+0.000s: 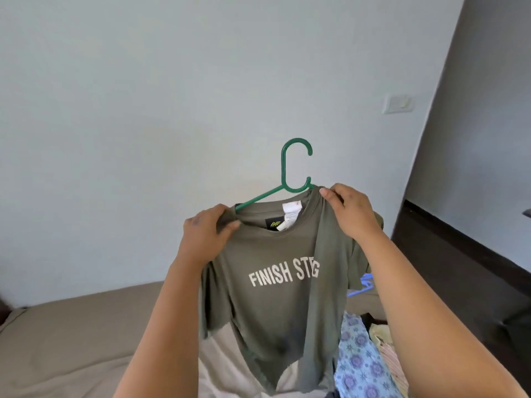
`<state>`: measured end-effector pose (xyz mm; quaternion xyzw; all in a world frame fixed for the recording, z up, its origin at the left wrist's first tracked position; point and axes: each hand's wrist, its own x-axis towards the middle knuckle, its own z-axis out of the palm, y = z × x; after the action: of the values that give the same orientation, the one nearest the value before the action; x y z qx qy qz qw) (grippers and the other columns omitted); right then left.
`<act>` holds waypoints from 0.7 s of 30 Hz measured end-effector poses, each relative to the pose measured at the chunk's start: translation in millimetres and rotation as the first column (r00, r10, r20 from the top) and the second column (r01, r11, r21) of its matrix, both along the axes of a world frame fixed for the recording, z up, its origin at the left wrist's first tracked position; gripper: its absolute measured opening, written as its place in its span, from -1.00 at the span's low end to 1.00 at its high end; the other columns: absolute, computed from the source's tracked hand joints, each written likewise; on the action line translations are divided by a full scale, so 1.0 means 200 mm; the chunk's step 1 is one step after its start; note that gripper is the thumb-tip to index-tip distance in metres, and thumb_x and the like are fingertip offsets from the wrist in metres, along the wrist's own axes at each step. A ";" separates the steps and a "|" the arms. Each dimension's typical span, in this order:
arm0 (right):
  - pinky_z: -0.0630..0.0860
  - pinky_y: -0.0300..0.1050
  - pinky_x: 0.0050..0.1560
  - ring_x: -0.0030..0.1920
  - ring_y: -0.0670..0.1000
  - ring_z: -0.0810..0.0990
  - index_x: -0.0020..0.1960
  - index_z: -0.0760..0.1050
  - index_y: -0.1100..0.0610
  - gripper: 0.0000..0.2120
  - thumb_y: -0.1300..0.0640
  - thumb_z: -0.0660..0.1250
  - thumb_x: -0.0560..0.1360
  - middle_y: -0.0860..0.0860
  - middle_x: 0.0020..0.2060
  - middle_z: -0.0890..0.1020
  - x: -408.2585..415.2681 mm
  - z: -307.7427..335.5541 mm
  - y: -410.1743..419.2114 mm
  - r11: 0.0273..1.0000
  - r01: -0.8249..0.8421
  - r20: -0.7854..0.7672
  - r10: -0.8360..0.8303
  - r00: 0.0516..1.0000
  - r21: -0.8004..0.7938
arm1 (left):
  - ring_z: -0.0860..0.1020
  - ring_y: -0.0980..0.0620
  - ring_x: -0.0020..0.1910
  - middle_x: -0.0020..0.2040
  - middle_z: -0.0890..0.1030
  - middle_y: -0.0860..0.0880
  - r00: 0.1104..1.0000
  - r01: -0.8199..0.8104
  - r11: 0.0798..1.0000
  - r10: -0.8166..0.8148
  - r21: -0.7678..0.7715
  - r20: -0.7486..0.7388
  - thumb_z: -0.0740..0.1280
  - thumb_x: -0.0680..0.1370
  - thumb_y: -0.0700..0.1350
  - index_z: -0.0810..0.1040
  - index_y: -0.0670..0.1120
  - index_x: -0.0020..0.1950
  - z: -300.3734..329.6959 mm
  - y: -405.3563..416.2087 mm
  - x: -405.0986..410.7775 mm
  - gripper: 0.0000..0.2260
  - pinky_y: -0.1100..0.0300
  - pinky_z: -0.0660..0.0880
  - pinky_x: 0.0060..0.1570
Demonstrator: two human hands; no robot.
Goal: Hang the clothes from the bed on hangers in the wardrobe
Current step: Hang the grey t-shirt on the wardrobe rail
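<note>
An olive green T-shirt [273,305] with white lettering hangs in the air in front of me, above the bed [71,334]. A green plastic hanger [290,173] sits inside its neck, with the hook standing up above the collar and one arm showing at the left. My left hand [205,234] grips the shirt's left shoulder at the collar. My right hand [349,211] pinches the right shoulder near the hanger's neck. The hanger's right arm is hidden under the fabric.
More clothes lie on the bed at lower right: a blue floral garment [362,360] and a pale striped one [388,349]. A blue hanger [362,285] peeks out behind the shirt. A plain wall with a light switch [398,104] is ahead; a dark floor strip runs along the right.
</note>
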<state>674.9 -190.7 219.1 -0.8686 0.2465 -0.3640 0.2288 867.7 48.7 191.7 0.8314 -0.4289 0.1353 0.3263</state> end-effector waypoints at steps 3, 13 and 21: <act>0.34 -0.07 -0.26 -0.22 0.05 0.50 -0.09 0.43 0.14 -0.57 -0.26 0.18 0.54 -0.02 -0.31 0.51 -0.17 -0.02 0.01 0.997 0.074 -0.058 -0.072 0.996 0.027 | 0.54 -0.03 -0.19 -0.26 0.55 0.11 0.994 0.089 0.978 -0.098 -0.189 -0.041 0.31 0.59 -0.06 0.55 -0.05 -0.07 -0.01 -0.07 -0.10 -0.90 0.16 0.36 -0.20; 0.30 -0.39 -0.31 -0.37 -0.15 0.40 -0.09 0.46 0.07 -0.87 0.05 0.39 0.52 -0.01 -0.37 0.49 -1.08 0.01 0.08 0.992 0.126 0.071 -0.126 0.990 0.004 | 0.52 0.12 -0.19 -0.21 0.61 0.14 0.925 0.375 0.905 -0.379 -0.198 0.023 0.40 0.53 0.01 0.61 0.01 -0.09 0.26 -0.25 -0.59 -0.91 0.33 0.42 -0.17; 0.28 -0.43 -0.25 -0.29 -0.26 0.42 -0.15 0.45 0.11 -0.82 0.05 0.40 0.51 -0.17 -0.32 0.41 -2.04 0.13 0.41 0.910 0.393 0.161 -0.372 0.914 -0.129 | 0.50 -0.07 -0.05 -0.08 0.57 -0.09 0.841 0.540 0.779 -0.506 -0.318 0.191 0.30 0.59 -0.02 0.55 -0.12 0.03 0.36 -0.38 -1.43 -0.83 0.13 0.39 -0.08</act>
<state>266.6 -108.8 245.5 -0.7925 0.3663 -0.4774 0.0990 582.3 -26.7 263.4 0.5981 -0.6255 0.1547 0.4765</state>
